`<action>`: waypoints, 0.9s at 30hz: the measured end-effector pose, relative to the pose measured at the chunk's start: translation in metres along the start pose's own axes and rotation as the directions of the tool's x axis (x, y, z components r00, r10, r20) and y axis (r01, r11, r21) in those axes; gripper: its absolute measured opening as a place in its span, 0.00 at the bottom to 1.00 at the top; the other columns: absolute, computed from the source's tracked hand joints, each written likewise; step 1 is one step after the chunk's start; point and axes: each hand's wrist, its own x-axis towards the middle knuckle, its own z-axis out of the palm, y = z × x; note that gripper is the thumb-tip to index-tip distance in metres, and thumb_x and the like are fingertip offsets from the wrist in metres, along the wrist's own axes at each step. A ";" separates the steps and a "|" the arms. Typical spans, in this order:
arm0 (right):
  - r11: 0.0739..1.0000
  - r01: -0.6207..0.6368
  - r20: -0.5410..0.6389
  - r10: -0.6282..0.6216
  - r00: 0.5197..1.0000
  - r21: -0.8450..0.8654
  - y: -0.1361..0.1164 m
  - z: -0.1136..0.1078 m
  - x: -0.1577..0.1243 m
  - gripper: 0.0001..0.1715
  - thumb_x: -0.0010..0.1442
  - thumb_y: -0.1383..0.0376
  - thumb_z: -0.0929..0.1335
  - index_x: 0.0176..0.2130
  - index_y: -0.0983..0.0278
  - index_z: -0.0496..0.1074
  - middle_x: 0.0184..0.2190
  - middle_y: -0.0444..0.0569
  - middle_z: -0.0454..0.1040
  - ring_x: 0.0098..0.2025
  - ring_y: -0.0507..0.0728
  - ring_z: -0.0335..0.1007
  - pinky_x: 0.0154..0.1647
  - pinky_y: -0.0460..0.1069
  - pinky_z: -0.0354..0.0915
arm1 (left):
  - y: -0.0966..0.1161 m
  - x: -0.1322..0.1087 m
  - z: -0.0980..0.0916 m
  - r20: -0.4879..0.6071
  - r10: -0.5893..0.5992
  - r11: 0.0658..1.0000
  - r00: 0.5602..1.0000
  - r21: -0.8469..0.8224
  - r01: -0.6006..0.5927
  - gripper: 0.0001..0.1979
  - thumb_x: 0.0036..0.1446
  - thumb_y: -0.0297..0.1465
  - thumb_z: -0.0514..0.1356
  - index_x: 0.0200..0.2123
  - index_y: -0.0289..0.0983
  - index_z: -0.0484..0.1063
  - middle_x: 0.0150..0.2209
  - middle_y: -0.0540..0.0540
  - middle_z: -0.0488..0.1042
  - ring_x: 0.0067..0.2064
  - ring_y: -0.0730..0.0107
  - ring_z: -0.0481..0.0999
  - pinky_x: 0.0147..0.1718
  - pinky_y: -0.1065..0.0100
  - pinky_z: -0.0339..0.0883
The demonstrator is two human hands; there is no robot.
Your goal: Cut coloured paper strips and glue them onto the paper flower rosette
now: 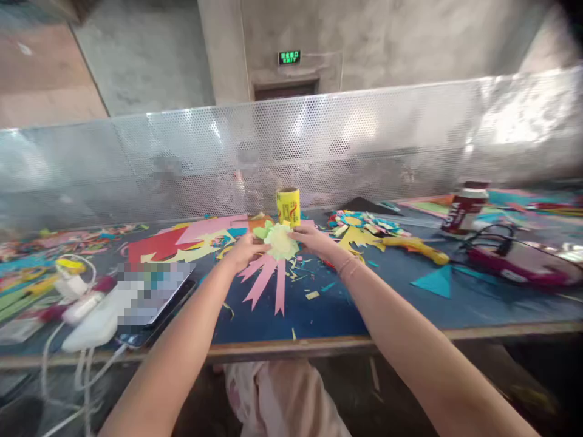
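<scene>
A pale green paper flower is held between both hands above the blue table. My left hand grips its left side with curled fingers. My right hand pinches its right side. Just under the flower lies a pink jagged paper cut-out. A yellow tape roll stands upright right behind the flower.
Red, pink and yellow paper sheets lie at the left, with a tablet, a white charger and cables. At the right are a yellow glue gun, a teal triangle, a dark bottle and a pink device. A perforated metal screen backs the table.
</scene>
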 end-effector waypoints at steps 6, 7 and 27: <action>0.962 0.251 -0.345 -0.274 0.898 -0.111 0.002 -0.011 0.008 0.17 0.58 0.53 0.64 0.38 0.63 0.72 0.38 0.50 0.75 0.41 0.55 0.70 0.40 0.49 0.66 | -0.003 0.005 -0.002 -0.140 0.084 0.995 0.987 -0.043 -0.091 0.17 0.34 0.31 0.72 0.29 0.33 0.72 0.24 0.50 0.73 0.22 0.78 0.67 0.21 0.74 0.54; 0.931 0.319 -0.374 -0.365 0.853 -0.181 0.001 -0.011 0.007 0.15 0.57 0.56 0.65 0.39 0.63 0.72 0.40 0.51 0.75 0.43 0.56 0.70 0.43 0.51 0.66 | -0.005 0.006 -0.002 -0.174 0.091 0.992 0.981 -0.066 -0.104 0.16 0.35 0.30 0.71 0.30 0.33 0.73 0.25 0.49 0.73 0.23 0.78 0.68 0.22 0.74 0.56; 0.675 0.540 -0.124 -0.674 0.728 -0.502 0.003 0.022 0.002 0.07 0.57 0.65 0.67 0.27 0.64 0.70 0.30 0.49 0.69 0.35 0.55 0.65 0.41 0.53 0.63 | -0.011 0.005 0.021 -0.280 0.231 0.973 0.932 0.088 -0.214 0.11 0.40 0.30 0.68 0.30 0.33 0.74 0.24 0.47 0.75 0.28 0.69 0.73 0.25 0.72 0.63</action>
